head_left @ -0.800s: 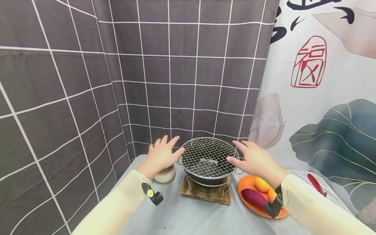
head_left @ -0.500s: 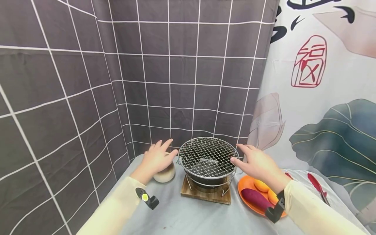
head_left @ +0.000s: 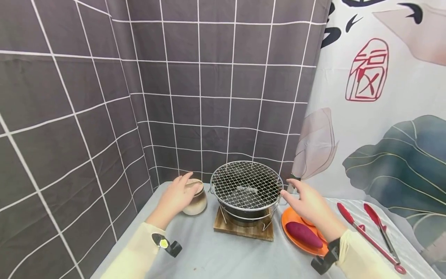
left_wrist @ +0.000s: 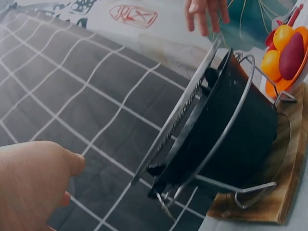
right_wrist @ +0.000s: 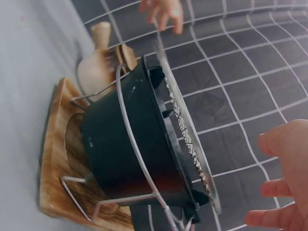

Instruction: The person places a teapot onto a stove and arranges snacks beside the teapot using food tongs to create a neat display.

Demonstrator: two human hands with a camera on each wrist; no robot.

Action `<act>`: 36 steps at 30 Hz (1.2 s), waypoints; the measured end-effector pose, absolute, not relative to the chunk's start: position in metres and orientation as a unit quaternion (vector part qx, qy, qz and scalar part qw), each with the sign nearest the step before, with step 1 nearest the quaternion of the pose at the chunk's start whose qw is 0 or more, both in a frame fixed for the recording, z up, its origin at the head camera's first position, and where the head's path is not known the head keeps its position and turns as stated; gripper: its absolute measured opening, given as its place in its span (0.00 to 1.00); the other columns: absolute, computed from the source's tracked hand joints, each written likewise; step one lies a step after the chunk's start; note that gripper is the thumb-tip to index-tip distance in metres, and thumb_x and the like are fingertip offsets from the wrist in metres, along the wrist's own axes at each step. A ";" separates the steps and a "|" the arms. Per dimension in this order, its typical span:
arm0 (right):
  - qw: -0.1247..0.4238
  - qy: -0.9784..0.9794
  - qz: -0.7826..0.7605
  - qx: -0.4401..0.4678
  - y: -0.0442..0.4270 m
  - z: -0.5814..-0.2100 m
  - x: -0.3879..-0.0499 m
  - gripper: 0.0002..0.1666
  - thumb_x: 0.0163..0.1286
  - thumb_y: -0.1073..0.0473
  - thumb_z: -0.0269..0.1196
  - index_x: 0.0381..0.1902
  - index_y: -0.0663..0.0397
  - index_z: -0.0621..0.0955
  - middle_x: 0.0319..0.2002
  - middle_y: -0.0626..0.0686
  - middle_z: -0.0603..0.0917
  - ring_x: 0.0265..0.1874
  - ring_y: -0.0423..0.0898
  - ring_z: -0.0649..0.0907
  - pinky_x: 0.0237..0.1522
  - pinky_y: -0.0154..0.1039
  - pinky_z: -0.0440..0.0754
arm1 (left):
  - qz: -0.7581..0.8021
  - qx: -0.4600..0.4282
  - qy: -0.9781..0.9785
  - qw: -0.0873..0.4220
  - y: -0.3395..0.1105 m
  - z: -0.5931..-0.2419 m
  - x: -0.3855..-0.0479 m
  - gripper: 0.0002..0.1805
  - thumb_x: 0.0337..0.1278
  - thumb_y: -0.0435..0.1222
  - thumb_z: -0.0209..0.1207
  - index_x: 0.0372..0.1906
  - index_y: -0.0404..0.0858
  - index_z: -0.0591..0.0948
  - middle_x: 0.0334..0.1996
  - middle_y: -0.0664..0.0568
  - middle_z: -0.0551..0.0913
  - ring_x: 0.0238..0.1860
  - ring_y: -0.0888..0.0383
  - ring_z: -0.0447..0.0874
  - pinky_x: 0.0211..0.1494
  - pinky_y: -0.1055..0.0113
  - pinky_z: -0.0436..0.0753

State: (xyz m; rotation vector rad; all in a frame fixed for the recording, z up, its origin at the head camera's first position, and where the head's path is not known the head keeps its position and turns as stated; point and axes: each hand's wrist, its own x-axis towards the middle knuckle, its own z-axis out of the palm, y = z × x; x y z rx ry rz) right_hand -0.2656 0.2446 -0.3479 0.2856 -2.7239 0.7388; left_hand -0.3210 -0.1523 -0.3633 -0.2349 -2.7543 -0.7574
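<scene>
A round wire mesh [head_left: 247, 186] lies on top of a black grill pot [left_wrist: 240, 125], which stands in a wire frame on a wooden board [head_left: 244, 231]. On its left, my left hand [head_left: 175, 199] is raised with fingers extended, over a beige pot [head_left: 196, 203] and holding nothing. My right hand [head_left: 310, 203] hovers on the other side, above an orange plate [head_left: 290, 238], its fingers apart and empty. The right wrist view shows my right hand [right_wrist: 288, 173] beside the mesh, not touching it.
A purple vegetable [head_left: 304, 234] lies on the orange plate, with orange pieces partly hidden by my right arm. Two red-tipped tongs [head_left: 374, 215] rest at the right. Dark gridded cloth [head_left: 216, 97] hangs behind the table.
Both hands have moved apart, away from the mesh and somewhat lower in the view. More of the tongs shows beside my right arm.
</scene>
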 end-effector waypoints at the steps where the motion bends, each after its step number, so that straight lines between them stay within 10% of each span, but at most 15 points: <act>1: 0.146 -0.947 0.269 0.092 0.245 -0.350 -0.266 0.38 0.74 0.39 0.58 0.71 0.59 0.70 0.62 0.68 0.78 0.58 0.68 0.79 0.58 0.68 0.77 | -0.261 -0.079 -0.952 0.138 -0.156 -0.365 -0.320 0.34 0.71 0.53 0.51 0.75 0.42 0.66 0.72 0.31 0.65 0.71 0.29 0.63 0.71 0.32 0.65; 36: 0.177 -0.862 0.469 -0.070 0.220 -0.468 -0.255 0.27 0.77 0.53 0.58 0.64 0.66 0.74 0.54 0.65 0.84 0.49 0.56 0.85 0.52 0.41 0.83 | -0.272 -0.057 -0.950 0.142 -0.171 -0.423 -0.305 0.33 0.70 0.47 0.57 0.72 0.34 0.69 0.65 0.27 0.72 0.67 0.27 0.67 0.69 0.31 0.65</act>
